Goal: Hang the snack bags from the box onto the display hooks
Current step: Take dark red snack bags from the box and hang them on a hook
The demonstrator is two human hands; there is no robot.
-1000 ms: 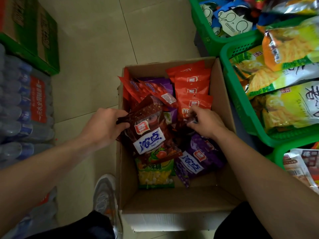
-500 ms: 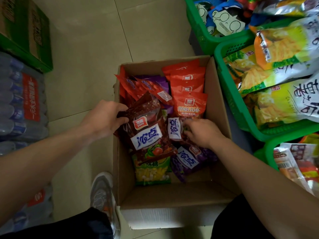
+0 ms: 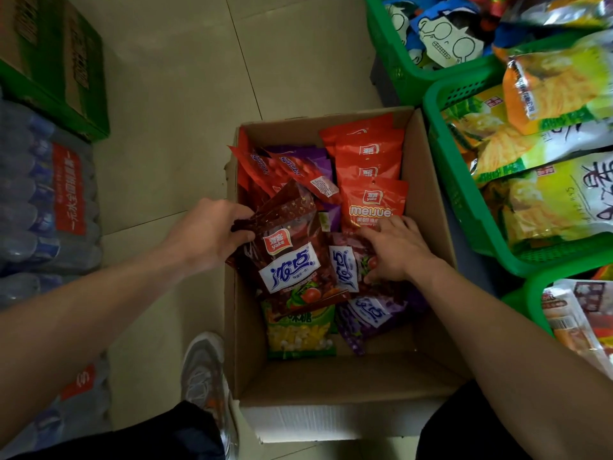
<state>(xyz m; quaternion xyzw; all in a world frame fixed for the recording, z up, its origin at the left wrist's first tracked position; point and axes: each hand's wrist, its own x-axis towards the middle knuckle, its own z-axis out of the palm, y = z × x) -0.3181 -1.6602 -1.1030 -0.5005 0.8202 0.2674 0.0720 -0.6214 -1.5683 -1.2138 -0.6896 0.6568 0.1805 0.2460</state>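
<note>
Left grip on brown bags — in box

This looks like a small shop or its stockroom. Green baskets on the right are heaped with packaged snacks, shrink-wrapped packs of bottled water and a carton stand stacked on the left, and an open box of snack bags sits on the tiled floor.

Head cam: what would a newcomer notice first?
An open cardboard box at centre, packed with bright snack bags, both hands inside. The left hand grips a stack of dark red bags at the box's left wall; the right hand lies on bags beside it. Green baskets of more snacks fill the right edge.
</note>
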